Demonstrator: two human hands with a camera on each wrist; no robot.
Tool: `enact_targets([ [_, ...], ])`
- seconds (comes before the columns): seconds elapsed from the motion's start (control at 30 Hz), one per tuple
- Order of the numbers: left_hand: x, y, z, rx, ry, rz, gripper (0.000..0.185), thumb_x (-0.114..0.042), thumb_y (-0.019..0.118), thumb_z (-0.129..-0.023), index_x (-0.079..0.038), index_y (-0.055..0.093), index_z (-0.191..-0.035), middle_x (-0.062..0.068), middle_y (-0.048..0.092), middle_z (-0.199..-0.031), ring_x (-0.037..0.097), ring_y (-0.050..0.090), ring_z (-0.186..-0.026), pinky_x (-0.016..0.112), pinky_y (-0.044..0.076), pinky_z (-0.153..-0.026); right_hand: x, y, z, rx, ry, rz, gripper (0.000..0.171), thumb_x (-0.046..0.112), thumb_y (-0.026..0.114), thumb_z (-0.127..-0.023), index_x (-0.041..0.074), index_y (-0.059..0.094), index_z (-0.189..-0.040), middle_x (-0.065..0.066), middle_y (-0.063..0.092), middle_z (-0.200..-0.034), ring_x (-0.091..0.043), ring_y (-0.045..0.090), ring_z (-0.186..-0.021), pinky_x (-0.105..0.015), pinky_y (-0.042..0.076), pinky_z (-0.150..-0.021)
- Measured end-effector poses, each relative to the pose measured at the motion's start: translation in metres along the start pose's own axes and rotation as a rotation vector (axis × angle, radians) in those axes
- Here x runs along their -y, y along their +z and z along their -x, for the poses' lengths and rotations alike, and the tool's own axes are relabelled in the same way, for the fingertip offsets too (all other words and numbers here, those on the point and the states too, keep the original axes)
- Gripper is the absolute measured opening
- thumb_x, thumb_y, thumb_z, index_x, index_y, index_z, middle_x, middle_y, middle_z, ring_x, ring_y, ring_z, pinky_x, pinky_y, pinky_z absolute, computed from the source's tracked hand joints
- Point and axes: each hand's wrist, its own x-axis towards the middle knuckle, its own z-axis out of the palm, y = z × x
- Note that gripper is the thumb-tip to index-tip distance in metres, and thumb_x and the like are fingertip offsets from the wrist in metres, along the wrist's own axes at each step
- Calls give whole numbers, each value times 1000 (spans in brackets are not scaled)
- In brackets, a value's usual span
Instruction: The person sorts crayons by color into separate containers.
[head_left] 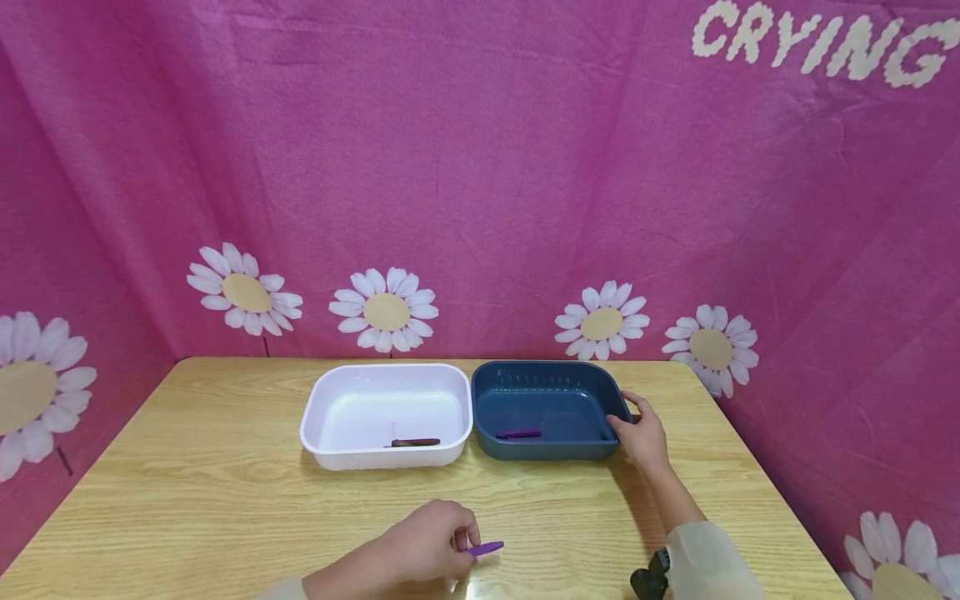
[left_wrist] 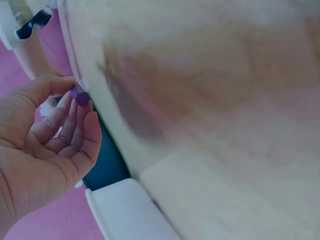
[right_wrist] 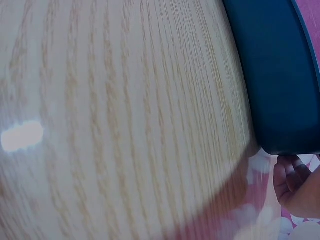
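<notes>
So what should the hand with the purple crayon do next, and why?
Probably lift the purple crayon and carry it over to the blue bin. The left hand pinches it just above the table, another purple crayon already lies in that bin, and the right hand grips its rim. The white bin holds a brown one.
</notes>
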Motion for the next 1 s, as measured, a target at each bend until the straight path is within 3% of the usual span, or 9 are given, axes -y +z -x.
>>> enact_targets([
  [0.2, -3, -11, -7, -62, 27, -50, 8, -9, 70, -75, -12, 68, -82, -11, 59, -68, -3, 47, -65, 14, 41, -59, -1, 0, -1, 0, 3, 7, 56, 15, 56, -91, 7, 35, -142, -31, 43, -135, -42, 46, -121, -51, 41, -98],
  [0.47, -10, -28, -17, -85, -2, -17, 11, -6, 67, -76, -10, 67, -86, -7, 60, -71, 1, 47, -61, 16, 41, -56, -1, 0, 0, -8, 0, 12, 56, 15, 56, -91, 8, 35, -142, -31, 45, -132, -42, 47, -119, -51, 42, -97],
  [0.77, -13, -40, -35, -158, 80, -34, 10, -2, 68, -75, -5, 69, -84, 1, 64, -70, 3, 48, -61, 17, 41, -54, 1, -1, 0, 5, 13, 3, 56, 15, 56, -92, 8, 34, -142, -29, 43, -135, -41, 46, -120, -51, 42, -97],
  [1.0, -14, -46, -42, -164, 45, -35, 10, -5, 67, -77, -7, 70, -86, -1, 64, -71, 4, 50, -64, 17, 42, -55, 1, -1, 0, 4, 13, 2, 55, 15, 56, -91, 8, 35, -142, -29, 44, -134, -41, 47, -119, -49, 43, -96],
])
